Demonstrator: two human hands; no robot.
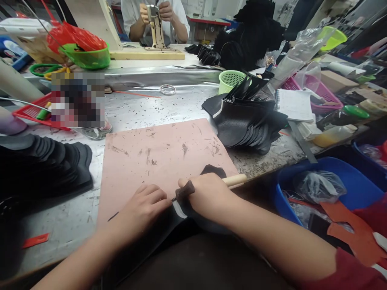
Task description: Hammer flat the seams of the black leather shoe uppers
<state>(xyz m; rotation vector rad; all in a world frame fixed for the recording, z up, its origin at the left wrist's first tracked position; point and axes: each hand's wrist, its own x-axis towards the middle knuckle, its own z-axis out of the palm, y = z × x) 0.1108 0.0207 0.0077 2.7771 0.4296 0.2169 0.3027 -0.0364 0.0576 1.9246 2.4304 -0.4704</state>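
Observation:
My right hand is wrapped around a hammer; its pale wooden handle sticks out to the right and its dark head shows by my thumb. Under both hands lies a black leather piece with a whitish strip along its edge, at the near side of a pink board. My left hand grips the leather's edge with bent fingers, close to the hammer head. The fingertips are partly hidden. A dark corner of leather shows beyond my right hand.
Stacked black leather pieces stand at left and at right. A green basket, a notepad and a blue bin are on the right. Across the table a person works at a machine.

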